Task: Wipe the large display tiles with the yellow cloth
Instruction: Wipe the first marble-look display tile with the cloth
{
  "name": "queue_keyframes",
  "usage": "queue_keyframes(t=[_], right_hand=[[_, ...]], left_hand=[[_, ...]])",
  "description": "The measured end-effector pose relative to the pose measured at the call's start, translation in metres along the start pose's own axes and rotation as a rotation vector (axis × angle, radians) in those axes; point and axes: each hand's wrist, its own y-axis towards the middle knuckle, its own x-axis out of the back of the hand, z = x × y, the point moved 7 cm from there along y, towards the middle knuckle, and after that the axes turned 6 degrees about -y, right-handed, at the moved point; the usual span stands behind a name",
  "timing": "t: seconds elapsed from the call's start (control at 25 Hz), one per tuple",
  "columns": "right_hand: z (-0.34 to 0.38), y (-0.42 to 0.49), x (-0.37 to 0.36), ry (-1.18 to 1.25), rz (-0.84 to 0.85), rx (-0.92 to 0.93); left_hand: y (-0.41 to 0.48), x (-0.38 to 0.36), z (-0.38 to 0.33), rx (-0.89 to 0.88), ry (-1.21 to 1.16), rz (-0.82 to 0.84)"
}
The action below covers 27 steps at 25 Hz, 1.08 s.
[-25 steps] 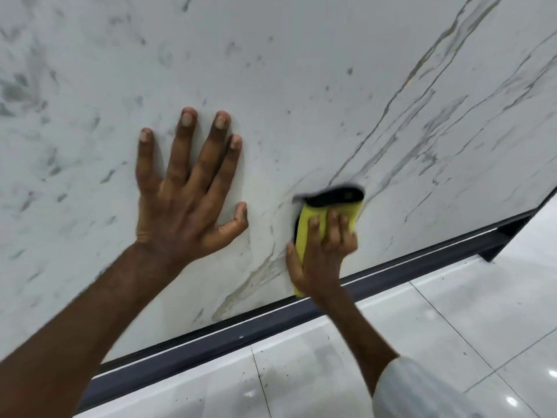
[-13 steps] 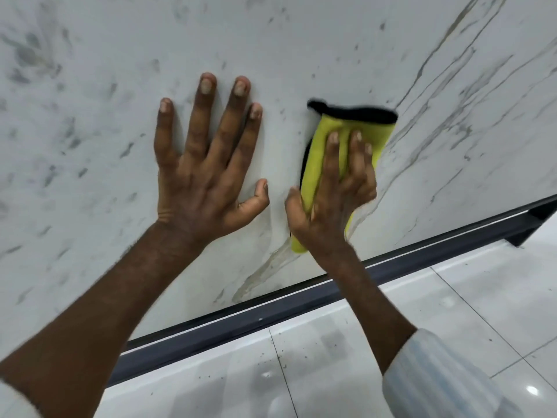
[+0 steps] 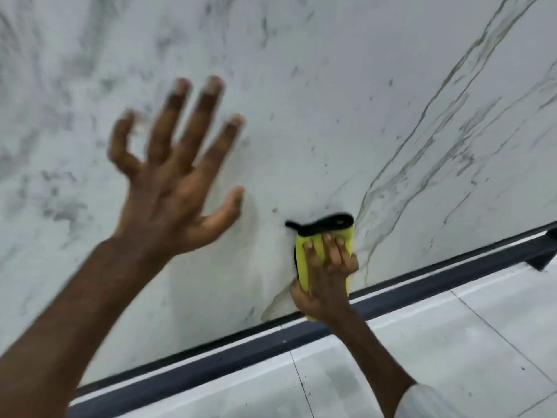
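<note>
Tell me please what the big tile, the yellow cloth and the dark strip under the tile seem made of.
The display tile: probably glazed porcelain printed as marble, or real stone; white, grey veins, soft sheen. The yellow cloth: soft fabric, likely microfibre, matte, black edging, bunched on top. The dark strip: perhaps painted metal; straight, smooth, satin.

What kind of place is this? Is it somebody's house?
Probably a tile showroom, not a house. A huge marble-look tile stands above a dark rail, the floor tiles are glossy, and the right hand presses a yellow cloth on it.
</note>
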Motion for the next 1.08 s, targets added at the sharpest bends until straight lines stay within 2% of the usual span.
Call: queue_keyframes(t=[0.12, 0.24, 0.32, 0.4, 0.52, 0.6, 0.68, 0.76, 0.92, 1.0, 1.08], right_hand=[[0.019, 0.159, 0.063, 0.009, -0.134, 0.055], [0.027, 0.257, 0.109, 0.039, -0.242, -0.014], [0.024, 0.256, 0.105, -0.006, -0.266, -0.031], [0.019, 0.207, 0.081, -0.086, -0.241, -0.011], [0.01, 0.114, 0.041, -0.159, -0.127, -0.048], [0.01, 0.096, 0.034, -0.164, -0.084, -0.055], [0.016, 0.129, 0.049, -0.117, -0.095, -0.008], [0.022, 0.2, 0.082, -0.087, -0.17, 0.013], [0.037, 0.369, 0.154, -0.009, -0.275, -0.092], [0.043, 0.405, 0.17, -0.019, -0.301, -0.1], [0.045, 0.397, 0.166, -0.042, -0.33, -0.072]], left_hand=[[0.012, 0.023, 0.068, 0.194, 0.125, -0.01], [0.014, 0.012, 0.063, 0.098, 0.195, -0.051], [0.011, 0.007, 0.059, 0.071, 0.213, -0.103], [0.011, 0.009, 0.061, 0.079, 0.21, -0.145], [0.012, 0.01, 0.06, 0.07, 0.197, -0.16], [0.012, 0.008, 0.06, 0.06, 0.202, -0.155], [0.011, 0.007, 0.061, 0.066, 0.19, -0.128], [0.013, 0.015, 0.06, 0.069, 0.126, -0.106], [0.068, 0.068, 0.071, 0.0, 0.074, -0.158], [0.112, 0.092, 0.1, 0.022, 0.124, -0.196], [0.143, 0.097, 0.126, 0.026, 0.181, -0.2]])
